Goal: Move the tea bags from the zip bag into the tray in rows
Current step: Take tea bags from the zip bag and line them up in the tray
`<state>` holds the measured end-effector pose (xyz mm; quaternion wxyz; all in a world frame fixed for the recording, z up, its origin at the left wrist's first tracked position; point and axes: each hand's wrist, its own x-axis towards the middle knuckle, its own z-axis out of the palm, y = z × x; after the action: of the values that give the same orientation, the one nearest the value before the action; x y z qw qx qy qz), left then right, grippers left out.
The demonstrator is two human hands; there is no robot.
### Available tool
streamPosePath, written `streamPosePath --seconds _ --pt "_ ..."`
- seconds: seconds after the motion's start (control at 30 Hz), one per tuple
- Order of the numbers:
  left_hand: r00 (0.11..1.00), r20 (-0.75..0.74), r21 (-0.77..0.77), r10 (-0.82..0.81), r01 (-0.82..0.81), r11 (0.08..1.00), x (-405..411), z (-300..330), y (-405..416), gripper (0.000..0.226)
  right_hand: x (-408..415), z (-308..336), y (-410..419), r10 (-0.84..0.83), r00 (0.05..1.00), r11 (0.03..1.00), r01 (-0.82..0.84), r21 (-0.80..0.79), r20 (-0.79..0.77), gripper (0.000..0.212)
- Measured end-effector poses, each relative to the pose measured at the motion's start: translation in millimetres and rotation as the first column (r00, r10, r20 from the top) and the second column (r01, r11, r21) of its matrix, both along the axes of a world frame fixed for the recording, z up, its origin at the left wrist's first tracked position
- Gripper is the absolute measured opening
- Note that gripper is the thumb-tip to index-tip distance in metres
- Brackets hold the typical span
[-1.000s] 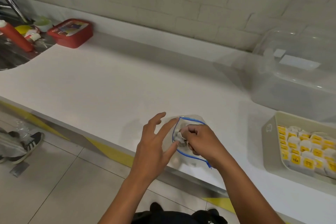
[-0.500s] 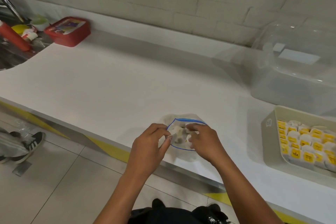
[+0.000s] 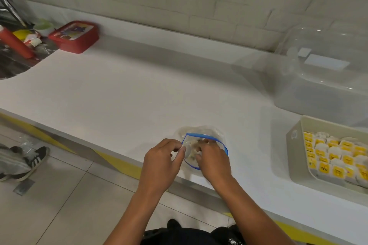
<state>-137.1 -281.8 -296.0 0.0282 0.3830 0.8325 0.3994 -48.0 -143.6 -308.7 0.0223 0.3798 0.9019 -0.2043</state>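
From the head camera, a clear plastic zip bag with a blue seal strip [image 3: 201, 135] lies on the white counter [image 3: 129, 93] near its front edge, its mouth held wide open toward the person and showing a few pale tea bags [image 3: 192, 146] bunched inside; which way their long sides run cannot be told. The left hand [image 3: 162, 162] pinches the bag's rim at its 9 o'clock side between thumb and fingers. The right hand [image 3: 213, 162] has its fingers curled down into the opening at 3 o'clock; what it grips cannot be told. Well apart at 3 o'clock stands a beige rectangular plastic tray [image 3: 294, 145] packed with rows of white tea bags bearing yellow tags [image 3: 336, 157], upright and leaning slightly. At 1 o'clock sits a clear lidded plastic box [image 3: 318, 85]; at 10 o'clock, a red lidded tub [image 3: 74, 36] beside a steel sink [image 3: 12, 61].
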Motion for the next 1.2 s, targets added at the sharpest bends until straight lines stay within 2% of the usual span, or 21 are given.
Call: streamPosePath --seconds 0.1,0.37,0.5,0.6,0.73,0.9,1.07,1.2 --pt "1.000 -0.016 -0.019 0.002 -0.002 1.000 0 2 -2 0.012 2 4 2 -0.026 0.999 0.998 0.024 -0.051 -0.044 0.011" --pt "0.999 -0.044 -0.021 0.017 -0.017 1.000 -1 6 1 0.013 18 36 7 -0.045 0.978 0.992 0.019 -0.129 -0.204 0.009" --pt "0.999 -0.034 -0.007 0.011 -0.011 1.000 -1 7 4 0.011 26 54 6 -0.166 0.915 0.947 0.043 -0.319 -0.369 0.012" --pt "0.999 -0.030 0.001 0.027 -0.027 1.000 1 13 6 0.008 33 64 5 -0.273 0.858 0.897 0.064 -0.437 -0.435 0.019" --pt "0.997 0.033 0.084 0.071 -0.073 0.994 7 27 10 0.002 43 71 4 -0.471 0.772 0.732 0.072 -0.678 -0.427 0.024" --pt "0.991 0.109 0.140 0.075 -0.090 0.986 15 46 16 0.010 49 78 8 -0.663 0.682 0.377 -0.051 -0.925 -0.308 0.014" --pt "0.976 0.215 0.162 0.045 -0.081 0.983 24 59 22 0.022 51 81 8 -0.714 0.642 0.129 -0.272 -0.954 -0.279 0.020" --pt "0.994 0.103 0.171 -0.030 0.012 0.985 26 60 23 0.015 48 84 7 -0.739 0.621 0.004 -0.383 -0.924 -0.260 0.021"
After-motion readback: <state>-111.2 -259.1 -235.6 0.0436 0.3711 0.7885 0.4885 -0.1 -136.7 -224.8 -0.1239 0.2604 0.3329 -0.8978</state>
